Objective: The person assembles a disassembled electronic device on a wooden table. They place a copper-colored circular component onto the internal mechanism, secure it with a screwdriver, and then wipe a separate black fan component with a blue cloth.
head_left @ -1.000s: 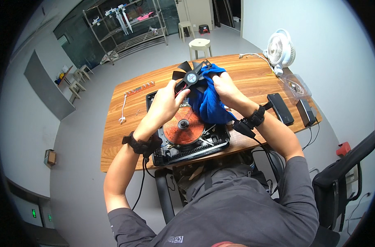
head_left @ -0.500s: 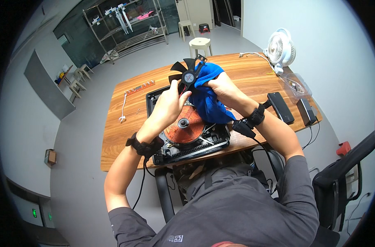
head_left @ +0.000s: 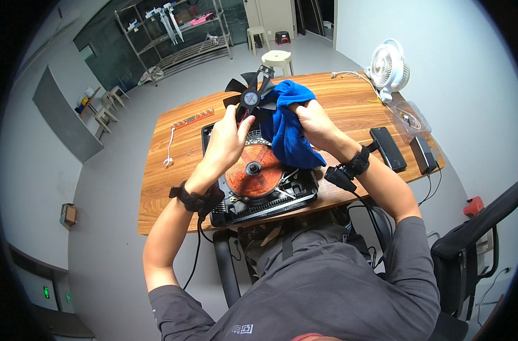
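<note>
My left hand (head_left: 229, 138) is closed on a black cooling fan (head_left: 251, 98) with several blades and a round label at its hub. The fan is held up above the far part of an opened induction cooker (head_left: 264, 211). Bunched in my right hand (head_left: 317, 126) is a blue cloth (head_left: 290, 136), its upper part against the right side of the fan's blades. The cloth's lower end hangs over the cooker's right side. Below my hands lies the cooker's round copper-coloured coil (head_left: 244, 181). My right fingertips are partly hidden in the cloth.
On the wooden table (head_left: 173, 153), a small circuit strip (head_left: 193, 119) with a white cable lies at left. To the right are a black phone (head_left: 388, 150), a dark box-shaped adapter (head_left: 422, 154), a clear plastic tray (head_left: 404, 118) and a white fan (head_left: 387, 67). Cables hang from both wrist straps.
The black fan has shifted slightly left and turned, with my left hand following. The cloth has moved along the blades, and my right hand has moved slightly to the right.
</note>
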